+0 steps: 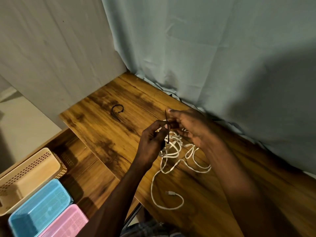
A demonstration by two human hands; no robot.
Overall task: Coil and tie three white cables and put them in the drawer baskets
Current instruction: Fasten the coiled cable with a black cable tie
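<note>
Both hands meet above a wooden table top (109,139), seen from the head camera looking down. The left hand (151,140) has its fingers curled and pinches a thin dark tie (168,129) that runs upright between the two hands. The right hand (189,127) also has its fingers curled, with the thumb and fingertips pinching the upper part of the same tie. Just below and between the hands, a bundle of white cables (172,146) lies partly coiled on the table; whether either hand also holds the coil cannot be told. Loose loops trail from the bundle toward the near edge of the table, and one end finishes in a small plug (169,192) lying flat on the wood.

A second dark tie (117,111), bent into a hook shape, rests on the table to the left of the hands, well apart from the cables.

At the lower left, an open drawer (82,161) sits lower than the table top. Three perforated baskets stand in it side by side: a beige basket (29,177) farthest away, a blue basket (41,207) in the middle, and a pink basket (66,223) nearest the viewer. No cable shows in the visible parts of the baskets.

Pale blue-grey cloth (205,48) hangs behind the table.
</note>
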